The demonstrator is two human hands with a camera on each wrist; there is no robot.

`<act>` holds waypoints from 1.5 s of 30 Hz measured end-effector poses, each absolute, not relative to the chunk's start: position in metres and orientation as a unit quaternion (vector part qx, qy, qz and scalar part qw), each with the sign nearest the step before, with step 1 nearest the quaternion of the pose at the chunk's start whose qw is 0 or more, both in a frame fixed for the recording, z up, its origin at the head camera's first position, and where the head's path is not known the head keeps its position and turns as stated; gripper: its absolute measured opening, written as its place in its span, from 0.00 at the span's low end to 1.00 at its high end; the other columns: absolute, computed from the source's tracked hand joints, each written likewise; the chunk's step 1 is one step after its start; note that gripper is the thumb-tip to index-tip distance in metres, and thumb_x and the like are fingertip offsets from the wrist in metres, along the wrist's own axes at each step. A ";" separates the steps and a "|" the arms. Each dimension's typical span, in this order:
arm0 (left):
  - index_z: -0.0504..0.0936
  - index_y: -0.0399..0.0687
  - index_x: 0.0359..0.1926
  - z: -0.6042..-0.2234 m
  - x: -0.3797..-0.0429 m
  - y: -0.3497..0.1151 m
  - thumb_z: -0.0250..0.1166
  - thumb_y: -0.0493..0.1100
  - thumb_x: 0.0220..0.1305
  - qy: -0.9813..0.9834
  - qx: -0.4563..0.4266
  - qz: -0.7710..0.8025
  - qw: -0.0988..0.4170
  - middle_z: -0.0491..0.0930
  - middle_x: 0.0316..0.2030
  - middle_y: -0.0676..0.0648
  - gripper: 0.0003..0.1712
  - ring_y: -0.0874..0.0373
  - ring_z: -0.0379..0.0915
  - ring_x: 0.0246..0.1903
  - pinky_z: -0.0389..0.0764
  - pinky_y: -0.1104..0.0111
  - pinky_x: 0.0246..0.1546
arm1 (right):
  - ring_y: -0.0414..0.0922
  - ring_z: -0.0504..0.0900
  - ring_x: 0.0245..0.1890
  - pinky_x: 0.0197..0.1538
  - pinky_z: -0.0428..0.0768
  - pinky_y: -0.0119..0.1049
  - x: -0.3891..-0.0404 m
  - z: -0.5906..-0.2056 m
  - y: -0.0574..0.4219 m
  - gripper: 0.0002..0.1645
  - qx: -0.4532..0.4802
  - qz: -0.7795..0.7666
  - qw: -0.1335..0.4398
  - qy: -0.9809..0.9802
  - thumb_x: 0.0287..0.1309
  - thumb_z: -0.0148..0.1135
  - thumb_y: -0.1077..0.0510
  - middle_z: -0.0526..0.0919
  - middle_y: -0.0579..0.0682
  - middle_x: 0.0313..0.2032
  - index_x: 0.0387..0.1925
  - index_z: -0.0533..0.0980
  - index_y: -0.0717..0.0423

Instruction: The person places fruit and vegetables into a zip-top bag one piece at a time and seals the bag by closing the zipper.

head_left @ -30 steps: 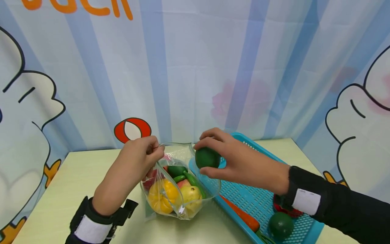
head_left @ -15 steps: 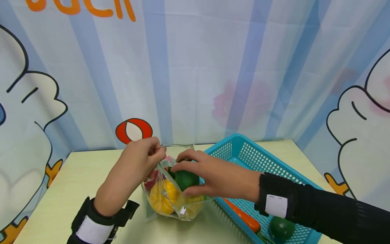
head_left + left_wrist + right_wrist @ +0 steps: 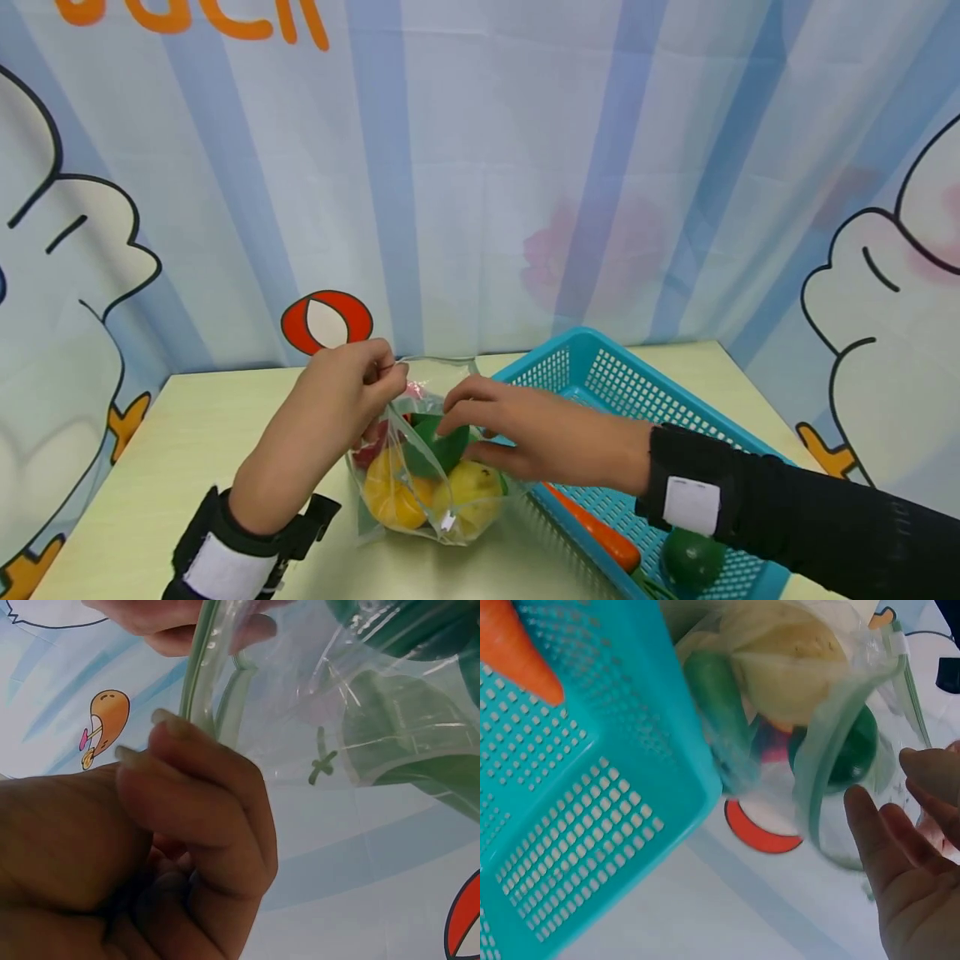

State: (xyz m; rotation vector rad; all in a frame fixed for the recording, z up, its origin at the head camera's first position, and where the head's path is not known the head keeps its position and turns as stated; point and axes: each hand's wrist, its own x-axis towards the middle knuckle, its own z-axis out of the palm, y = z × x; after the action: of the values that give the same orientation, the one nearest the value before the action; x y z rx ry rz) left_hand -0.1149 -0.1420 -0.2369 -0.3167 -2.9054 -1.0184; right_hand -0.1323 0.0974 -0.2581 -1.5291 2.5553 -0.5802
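Observation:
My left hand (image 3: 337,408) pinches the rim of a clear zip bag (image 3: 199,667), keeping its mouth apart. In the bag, a round dark green fruit (image 3: 442,450) lies on top. Below it are a yellow lobed pumpkin (image 3: 392,492) and a yellow pear-like fruit (image 3: 474,492). A long green vegetable (image 3: 716,690) shows through the plastic in the right wrist view. At the bag's mouth is my right hand (image 3: 532,433), its fingers spread and relaxed, with a gap between the fingertips and the green fruit in the right wrist view.
A blue perforated basket (image 3: 585,337) stands right of the bag, close against it. It holds a carrot (image 3: 600,533) and another round green fruit (image 3: 693,558), partly under the right forearm. A striped cartoon curtain (image 3: 480,208) hangs behind the table (image 3: 217,417).
My right hand has moved left from above the basket's edge to the bag's mouth and let go of the round green fruit, which now lies in the bag. The left hand stays put.

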 end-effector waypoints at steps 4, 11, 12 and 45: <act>0.70 0.45 0.26 -0.237 -0.115 -0.142 0.54 0.44 0.69 -0.939 -0.100 -0.327 0.024 0.70 0.15 0.48 0.14 0.55 0.68 0.13 0.71 0.67 0.19 | 0.32 0.77 0.45 0.48 0.79 0.25 -0.138 -0.248 0.110 0.14 -0.487 -0.202 0.047 0.848 0.70 0.56 0.57 0.74 0.36 0.54 0.54 0.74 0.41; 0.70 0.45 0.26 -0.238 -0.116 -0.141 0.54 0.44 0.69 -0.942 -0.101 -0.318 0.035 0.69 0.16 0.49 0.14 0.56 0.67 0.13 0.69 0.67 0.21 | 0.30 0.81 0.40 0.42 0.81 0.30 -0.154 -0.243 0.141 0.12 -0.415 -0.219 0.008 0.883 0.72 0.52 0.52 0.82 0.33 0.41 0.53 0.71 0.36; 0.70 0.45 0.25 -0.239 -0.116 -0.141 0.54 0.44 0.69 -0.942 -0.102 -0.318 0.036 0.68 0.16 0.49 0.14 0.56 0.67 0.13 0.68 0.68 0.21 | 0.30 0.81 0.39 0.42 0.80 0.30 -0.156 -0.245 0.146 0.12 -0.399 -0.216 0.008 0.891 0.72 0.52 0.52 0.82 0.33 0.40 0.54 0.70 0.36; 0.70 0.43 0.27 -0.244 -0.114 -0.139 0.54 0.43 0.68 -0.931 -0.087 -0.356 0.001 0.69 0.14 0.47 0.12 0.56 0.69 0.12 0.73 0.66 0.19 | 0.45 0.74 0.18 0.22 0.73 0.37 -0.151 -0.350 0.161 0.30 -0.196 -0.111 0.402 0.888 0.58 0.66 0.63 0.79 0.45 0.32 0.58 0.67 0.42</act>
State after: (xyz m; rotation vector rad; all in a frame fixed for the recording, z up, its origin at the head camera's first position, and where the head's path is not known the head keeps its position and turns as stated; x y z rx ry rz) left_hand -0.1142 -0.1387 -0.2439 -0.2726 -2.9207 -1.1168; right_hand -0.1514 0.1610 -0.3498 -0.4960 2.2431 -0.2798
